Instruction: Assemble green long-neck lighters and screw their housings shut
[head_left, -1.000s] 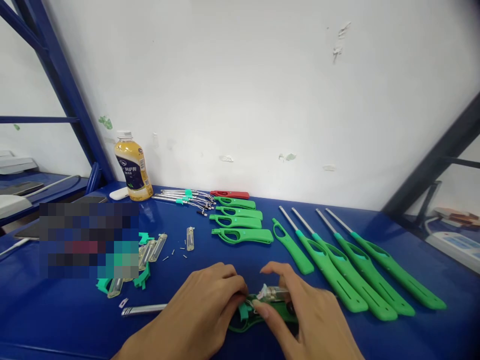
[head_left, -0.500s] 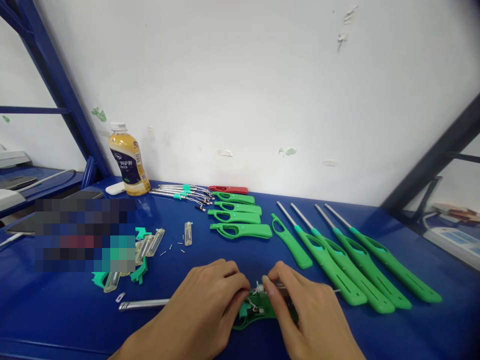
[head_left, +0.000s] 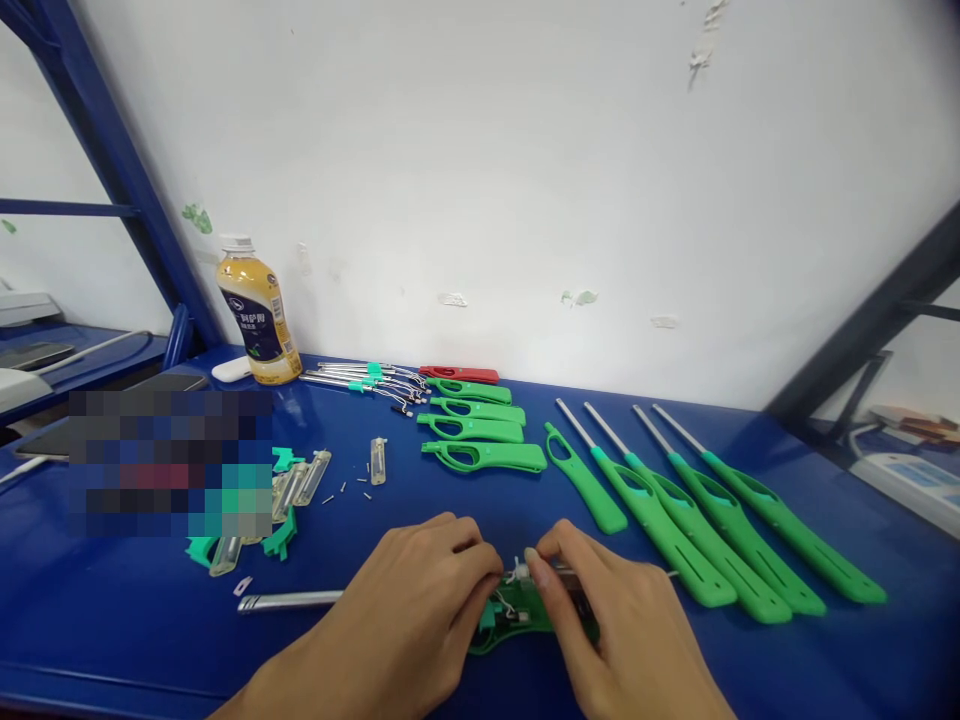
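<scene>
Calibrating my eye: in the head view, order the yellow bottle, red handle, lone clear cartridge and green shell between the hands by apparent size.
1. Yellow bottle
2. Red handle
3. Lone clear cartridge
Unranked: green shell, nearer the camera and partly hidden.

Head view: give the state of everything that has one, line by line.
Left hand: curled at the green shell
Right hand: holding clear cartridge
Green shell between the hands: open, wires showing
Four long green lighters: lying, rods attached
Wired rods: lying loose
Red shell: lying
Bottle: upright, capped
</scene>
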